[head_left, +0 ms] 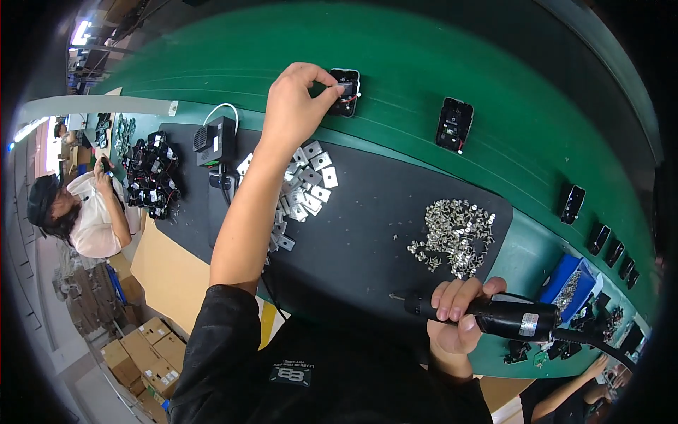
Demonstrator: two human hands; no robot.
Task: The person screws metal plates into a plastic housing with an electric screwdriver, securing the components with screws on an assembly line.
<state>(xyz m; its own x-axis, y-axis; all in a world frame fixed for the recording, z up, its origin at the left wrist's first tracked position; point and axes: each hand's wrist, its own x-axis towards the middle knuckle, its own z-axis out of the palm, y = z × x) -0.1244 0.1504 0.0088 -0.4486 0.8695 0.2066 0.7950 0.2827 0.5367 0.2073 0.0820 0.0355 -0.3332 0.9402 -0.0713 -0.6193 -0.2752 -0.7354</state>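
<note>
My left hand reaches out over the green conveyor belt and pinches the edge of a small black device housing lying on it, with red wires showing inside. My right hand grips a black electric screwdriver held level near my body, bit pointing left. A second black housing lies further right on the belt. A pile of small square metal plates and a heap of silver screws lie on the black mat.
A black box with a white cable and a heap of black parts sit at the mat's left end. More housings ride the belt at right, near a blue tray. Another person sits left; cardboard boxes are below.
</note>
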